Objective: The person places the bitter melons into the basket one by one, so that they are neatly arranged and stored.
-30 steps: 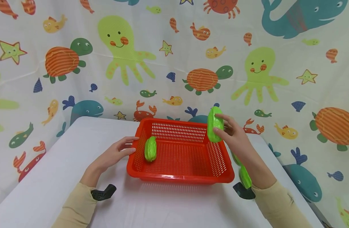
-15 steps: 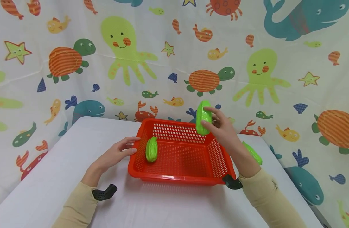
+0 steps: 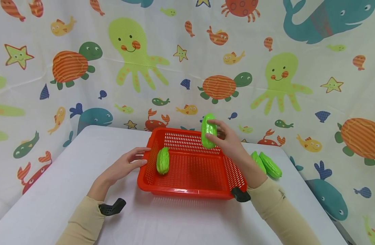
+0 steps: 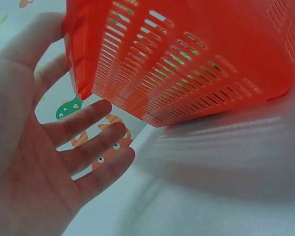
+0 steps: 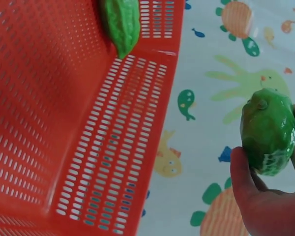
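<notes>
My right hand [image 3: 233, 144] pinches a bright green bitter melon [image 3: 208, 132] between thumb and fingers. It is held above the back wall of a red plastic basket [image 3: 187, 192]. Seen from the right wrist, the held melon [image 5: 268, 129] is end-on, smooth and shiny. A second bitter melon [image 3: 163, 161] lies lengthwise inside the basket by its left wall. My left hand [image 3: 126, 164] is at the basket's left rim, fingertips right at the edge. In the left wrist view, the fingers of that hand [image 4: 44, 142] are spread and loosely extended beside the slotted wall.
Two more green bitter melons [image 3: 271, 166] lie side by side on the white table [image 3: 114, 143], right of the basket and partly behind my right forearm. A curtain [image 3: 181, 85] printed with sea animals hangs behind the table.
My right hand has carried the bitter melon leftward, from the basket's right corner towards the middle of its back wall. The left hand has stayed at the rim.
</notes>
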Demonstrator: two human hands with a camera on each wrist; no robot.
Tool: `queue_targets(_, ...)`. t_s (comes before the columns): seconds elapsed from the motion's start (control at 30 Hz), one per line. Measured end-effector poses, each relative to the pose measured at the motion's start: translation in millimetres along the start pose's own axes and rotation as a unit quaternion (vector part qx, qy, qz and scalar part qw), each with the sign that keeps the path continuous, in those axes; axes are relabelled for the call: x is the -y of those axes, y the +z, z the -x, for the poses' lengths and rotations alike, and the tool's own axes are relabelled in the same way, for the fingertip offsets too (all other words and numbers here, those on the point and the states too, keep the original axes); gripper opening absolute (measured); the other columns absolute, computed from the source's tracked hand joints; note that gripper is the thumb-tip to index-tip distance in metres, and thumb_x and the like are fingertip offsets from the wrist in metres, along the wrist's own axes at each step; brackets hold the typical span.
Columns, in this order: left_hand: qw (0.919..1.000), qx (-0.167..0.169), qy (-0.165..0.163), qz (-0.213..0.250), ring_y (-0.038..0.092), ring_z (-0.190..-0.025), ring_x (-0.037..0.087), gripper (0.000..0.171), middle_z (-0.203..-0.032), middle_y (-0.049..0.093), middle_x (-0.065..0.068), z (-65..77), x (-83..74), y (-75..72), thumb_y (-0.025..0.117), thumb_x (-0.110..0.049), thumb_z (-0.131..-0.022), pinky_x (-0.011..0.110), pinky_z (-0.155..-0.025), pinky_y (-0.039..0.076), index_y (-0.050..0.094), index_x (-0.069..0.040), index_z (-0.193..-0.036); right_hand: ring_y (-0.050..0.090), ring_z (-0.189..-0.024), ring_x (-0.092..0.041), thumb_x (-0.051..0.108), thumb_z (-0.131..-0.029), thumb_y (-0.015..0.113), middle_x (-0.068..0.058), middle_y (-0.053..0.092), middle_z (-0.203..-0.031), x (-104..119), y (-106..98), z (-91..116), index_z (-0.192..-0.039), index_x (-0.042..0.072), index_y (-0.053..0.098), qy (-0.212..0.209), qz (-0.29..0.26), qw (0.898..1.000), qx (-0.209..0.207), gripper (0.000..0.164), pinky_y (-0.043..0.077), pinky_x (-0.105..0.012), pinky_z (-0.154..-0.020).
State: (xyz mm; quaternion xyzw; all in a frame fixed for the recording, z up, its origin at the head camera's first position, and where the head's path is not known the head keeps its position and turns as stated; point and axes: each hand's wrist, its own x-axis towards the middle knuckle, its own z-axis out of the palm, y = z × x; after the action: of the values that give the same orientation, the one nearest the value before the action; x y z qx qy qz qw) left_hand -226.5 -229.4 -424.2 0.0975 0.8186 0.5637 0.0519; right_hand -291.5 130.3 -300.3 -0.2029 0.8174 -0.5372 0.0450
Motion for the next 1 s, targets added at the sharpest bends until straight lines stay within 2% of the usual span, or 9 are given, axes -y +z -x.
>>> queue_targets(0.27, 1.0000, 0.000, 0.001, 0.004, 0.040, -0.132, 0.040, 0.061, -0.146, 0.042, 0.014, 0.9, -1.2, -0.3, 0.064, -0.037, -0.093, 0.054, -0.095, 0.049, 0.041, -0.019, -0.147, 0.059, -0.112, -0.029, 0.028, -0.095, 0.065, -0.017, 0.054, -0.128, -5.5, 8.8, -11.6, -0.142, 0.026, 0.045, 0.015, 0.015, 0.999, 0.030, 0.051, 0.055, -0.033, -0.082)
queue_targets(0.5, 1.0000, -0.001, -0.003, -0.002, 0.042, -0.131, 0.039, 0.061, -0.146, 0.042, 0.013, -1.7, 1.7, 0.2, 0.064, -0.041, -0.093, 0.054, -0.096, 0.048, 0.041, -0.022, -0.146, 0.058, -0.109, -0.027, 0.026, -0.095, 0.066, -0.014, 0.056, -0.123, -4.0, 21.4, -21.4, -0.141, 0.025, 0.047, 0.026, 0.026, 0.998, 0.049, 0.050, 0.056, -0.036, -0.083)
queue_targets(0.8, 1.0000, 0.000, -0.005, 0.000, 0.040, -0.133, 0.039, 0.061, -0.147, 0.042, 0.012, -2.7, 1.2, 0.3, 0.064, -0.042, -0.093, 0.055, -0.097, 0.047, 0.041, -0.022, -0.146, 0.058, -0.110, -0.028, 0.024, -0.095, 0.065, -0.013, 0.053, -0.126, -6.2, 35.7, -32.8, -0.139, 0.019, 0.049, 0.018, 0.045, 0.994, 0.099, 0.047, 0.056, -0.034, -0.081)
queue_targets(1.0, 1.0000, -0.001, -0.004, 0.000, 0.039, -0.133, 0.039, 0.061, -0.147, 0.042, 0.012, -2.6, 1.9, 0.7, 0.064, -0.042, -0.093, 0.055, -0.097, 0.047, 0.041, -0.022, -0.146, 0.061, -0.105, -0.027, 0.023, -0.096, 0.064, -0.015, 0.058, -0.121, -8.0, 45.3, -40.4, -0.139, 0.016, 0.048, 0.029, 0.036, 0.989, 0.138, 0.047, 0.055, -0.035, -0.081)
